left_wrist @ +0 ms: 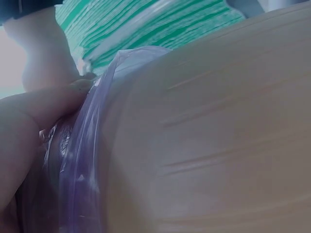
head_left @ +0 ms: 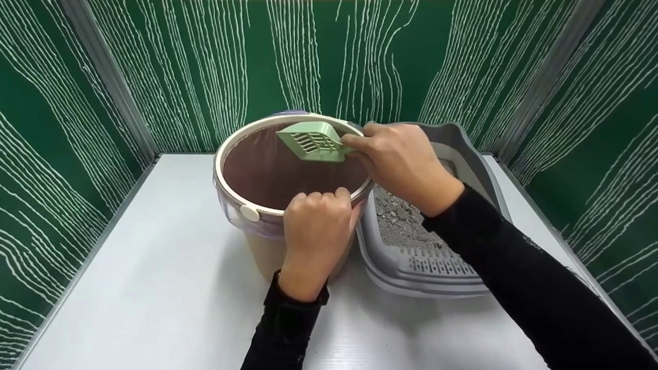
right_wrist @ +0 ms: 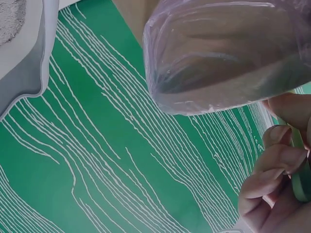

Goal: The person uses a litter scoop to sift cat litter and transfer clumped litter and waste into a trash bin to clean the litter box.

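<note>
A cream bin (head_left: 267,252) lined with a purple bag stands mid-table, its ring-shaped rim (head_left: 241,144) on top. My left hand (head_left: 316,223) grips the rim's near edge, fingers curled over it. My right hand (head_left: 398,164) holds the handle of a light green slotted scoop (head_left: 308,141), which hangs over the bin's mouth. In the left wrist view the bin wall (left_wrist: 218,126) and the bag's fold (left_wrist: 87,160) fill the frame beside my fingers (left_wrist: 39,111). The right wrist view shows the bag-covered bin (right_wrist: 223,53) and my fingers (right_wrist: 272,165) around the green handle (right_wrist: 301,174).
A grey litter tray (head_left: 426,272) with grey litter (head_left: 398,218) sits right of the bin, touching it. Both stand on a white table (head_left: 154,288). Green patterned walls (head_left: 67,103) close in the left, back and right sides.
</note>
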`<state>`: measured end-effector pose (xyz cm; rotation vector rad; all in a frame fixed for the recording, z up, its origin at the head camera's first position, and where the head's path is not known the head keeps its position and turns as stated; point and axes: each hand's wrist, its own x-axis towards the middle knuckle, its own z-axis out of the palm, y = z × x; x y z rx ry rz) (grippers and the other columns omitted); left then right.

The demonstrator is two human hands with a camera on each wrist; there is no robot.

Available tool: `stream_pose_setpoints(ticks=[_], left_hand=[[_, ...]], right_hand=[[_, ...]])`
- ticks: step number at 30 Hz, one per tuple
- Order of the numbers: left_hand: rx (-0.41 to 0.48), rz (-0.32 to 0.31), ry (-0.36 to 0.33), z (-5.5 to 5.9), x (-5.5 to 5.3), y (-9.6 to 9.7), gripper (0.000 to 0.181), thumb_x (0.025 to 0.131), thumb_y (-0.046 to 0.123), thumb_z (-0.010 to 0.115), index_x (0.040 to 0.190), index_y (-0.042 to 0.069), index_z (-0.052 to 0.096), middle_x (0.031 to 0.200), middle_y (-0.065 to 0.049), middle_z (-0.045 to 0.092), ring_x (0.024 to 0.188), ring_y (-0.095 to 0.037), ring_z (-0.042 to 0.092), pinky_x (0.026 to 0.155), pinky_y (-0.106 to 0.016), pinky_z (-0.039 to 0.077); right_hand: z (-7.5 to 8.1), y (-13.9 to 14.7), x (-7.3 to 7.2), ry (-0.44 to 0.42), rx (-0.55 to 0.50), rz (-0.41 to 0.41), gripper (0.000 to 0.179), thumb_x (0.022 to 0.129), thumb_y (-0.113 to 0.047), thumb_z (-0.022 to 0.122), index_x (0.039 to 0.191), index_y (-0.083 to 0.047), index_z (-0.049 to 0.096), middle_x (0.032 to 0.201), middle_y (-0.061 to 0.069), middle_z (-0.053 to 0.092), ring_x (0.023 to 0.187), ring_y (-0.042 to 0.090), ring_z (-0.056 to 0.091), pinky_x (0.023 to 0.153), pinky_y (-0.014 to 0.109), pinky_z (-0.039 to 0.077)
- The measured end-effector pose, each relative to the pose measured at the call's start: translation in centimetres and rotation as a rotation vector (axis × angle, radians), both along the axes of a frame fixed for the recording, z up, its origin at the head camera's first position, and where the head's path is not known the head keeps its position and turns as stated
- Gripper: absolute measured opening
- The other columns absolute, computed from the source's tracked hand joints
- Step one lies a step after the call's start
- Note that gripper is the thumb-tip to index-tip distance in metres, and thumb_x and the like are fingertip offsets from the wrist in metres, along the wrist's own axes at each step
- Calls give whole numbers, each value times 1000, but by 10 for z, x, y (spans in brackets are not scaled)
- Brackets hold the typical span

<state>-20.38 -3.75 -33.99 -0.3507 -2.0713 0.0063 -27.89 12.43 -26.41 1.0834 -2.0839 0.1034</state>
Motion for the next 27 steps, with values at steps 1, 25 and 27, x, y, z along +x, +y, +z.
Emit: stream_pose_setpoints(ticks=[1,25,27], left_hand=[[4,0,1,0,0,0,44,83,47,89,66,16,63,56,2,63,48,-20,60,50,-35,43],[45,-28,-20,1,1,-4,46,88,47,85,65,16,60,53,-1,58,46,-21,58,49,-35,41],[46,-30,-22,1,2,-4,45,88,46,85,65,16,61,52,-1,57,47,-21,58,49,-35,42]], right_hand=[[0,0,0,-7,0,0,12,96,-11,76,108,-11,79,69,7,56,50,23,45,46,42,37],[-2,128,-17,-980,124,-650,42,110,-37,58,105,2,72,79,9,61,62,20,53,55,38,49],[-8,132,-13,-1016,159,-654,39,109,-36,59,101,0,71,77,6,57,61,19,51,54,37,48]])
